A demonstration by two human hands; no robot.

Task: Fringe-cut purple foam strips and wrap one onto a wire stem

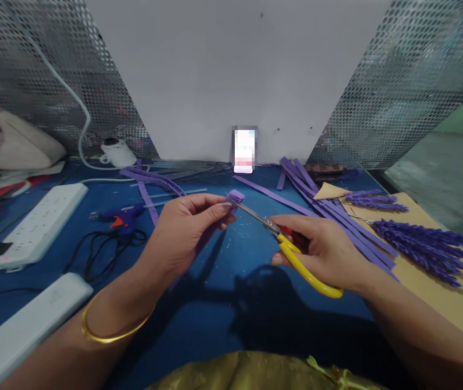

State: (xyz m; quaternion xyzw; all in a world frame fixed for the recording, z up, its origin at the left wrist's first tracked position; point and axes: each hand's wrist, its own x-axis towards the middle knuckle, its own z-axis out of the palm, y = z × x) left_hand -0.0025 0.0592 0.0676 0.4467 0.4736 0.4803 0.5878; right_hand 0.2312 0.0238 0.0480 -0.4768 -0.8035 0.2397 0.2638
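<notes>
Between the thumb and fingers of my left hand (193,222) is pinched a purple strip (237,196), its folded end sticking out past my fingertips. The rest of that strip hangs below the hand, partly hidden. My right hand (321,246) is wrapped round a pair of scissors (296,257) with yellow and red handles. Their blades point left and reach the strip's end, close by my left thumb. Whether the blades are parted I cannot tell. More purple strips (337,225) lie on the blue table beyond my right hand.
Purple lavender-like stems (422,246) rest on tan paper (418,292) at right. A blue glue gun (123,216) with a coiled cord lies left, near a white power strip (38,222). A lit phone (244,149) leans on the back panel. Thin stems lie along the back.
</notes>
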